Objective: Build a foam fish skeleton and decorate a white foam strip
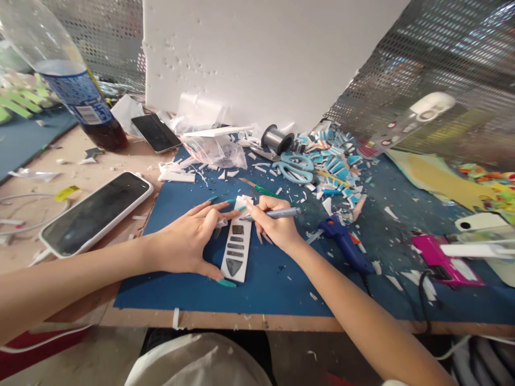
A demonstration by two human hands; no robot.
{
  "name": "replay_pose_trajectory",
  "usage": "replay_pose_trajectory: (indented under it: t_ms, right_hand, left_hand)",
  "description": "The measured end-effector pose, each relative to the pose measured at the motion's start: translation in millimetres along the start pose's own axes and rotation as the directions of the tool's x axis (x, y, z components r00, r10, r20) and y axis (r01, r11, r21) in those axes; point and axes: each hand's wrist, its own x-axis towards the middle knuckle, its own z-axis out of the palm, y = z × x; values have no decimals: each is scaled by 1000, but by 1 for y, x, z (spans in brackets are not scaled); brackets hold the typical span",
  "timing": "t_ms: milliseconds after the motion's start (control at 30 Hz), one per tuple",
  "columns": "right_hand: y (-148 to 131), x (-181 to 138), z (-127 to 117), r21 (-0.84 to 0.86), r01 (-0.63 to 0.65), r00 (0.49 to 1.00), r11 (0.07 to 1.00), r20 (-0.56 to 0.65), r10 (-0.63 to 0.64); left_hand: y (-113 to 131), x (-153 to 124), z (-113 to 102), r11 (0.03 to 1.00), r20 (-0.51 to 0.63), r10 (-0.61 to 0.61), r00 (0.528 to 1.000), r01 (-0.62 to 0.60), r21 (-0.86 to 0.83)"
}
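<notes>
A white foam strip (242, 268) lies on the blue mat, marked with dark bars, a dark square and a dark triangle. My left hand (197, 233) steadies it, thumb at the near end and fingertips by the far end. A small whitish piece, perhaps a cap (221, 222), shows beside its curled fingers. Closed around a grey marker (281, 213), my right hand (277, 225) rests at the strip's upper part. The marker's tip points left onto the strip, near the left fingertips. A green-handled craft knife (265, 191) lies just beyond both hands.
Blue-handled scissors (295, 167), a wire spool (277, 139) and foam scraps (336, 161) lie beyond the hands. A blue glue gun (346, 244) is at right, a magenta tool (446, 260) farther right. Phones (96, 214) and a bottle (86, 102) are at left; a white foam board (257, 59) stands behind.
</notes>
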Motion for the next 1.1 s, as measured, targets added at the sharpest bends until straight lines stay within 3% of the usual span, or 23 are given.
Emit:
replay_pose_trajectory:
  t_ms: [567, 833, 1100]
  right_hand:
    - [3, -1, 1, 18, -7, 999, 1000, 41, 6]
    - [-3, -2, -2, 42, 1, 981, 999, -192, 7]
    - [0, 1, 0, -48, 77, 997, 996, 11, -76]
  left_hand:
    - [-1, 0, 1, 1000, -18, -3, 1000, 3, -12]
    - [7, -2, 6, 998, -67, -37, 997, 40, 54]
    - [11, -2, 9, 996, -88, -77, 993, 81, 41]
